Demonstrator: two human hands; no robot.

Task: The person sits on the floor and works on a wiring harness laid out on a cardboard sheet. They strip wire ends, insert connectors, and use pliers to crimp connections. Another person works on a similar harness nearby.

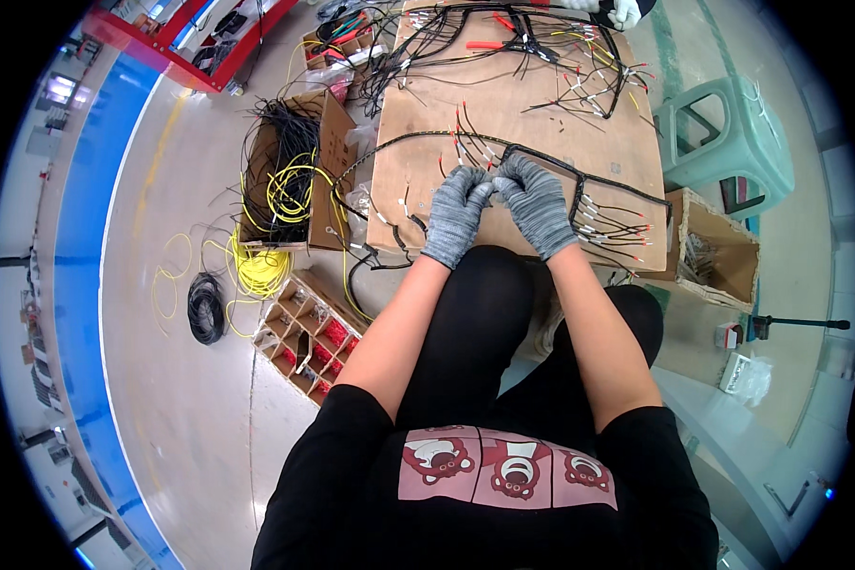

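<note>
Wire harness point(579, 175) on wooden board point(423, 109), pale floor point(180, 380) beside; hands point(540, 202) together, grip unclear.

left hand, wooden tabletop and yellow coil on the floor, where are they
Left hand point(455, 220), head view: back of the grey glove.
Wooden tabletop point(518, 110), head view: bare wood.
Yellow coil point(259, 275), head view: its bundled loops.

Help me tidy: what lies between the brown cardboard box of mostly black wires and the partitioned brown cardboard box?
Coiled yellow cable lies there, in the head view.
</note>
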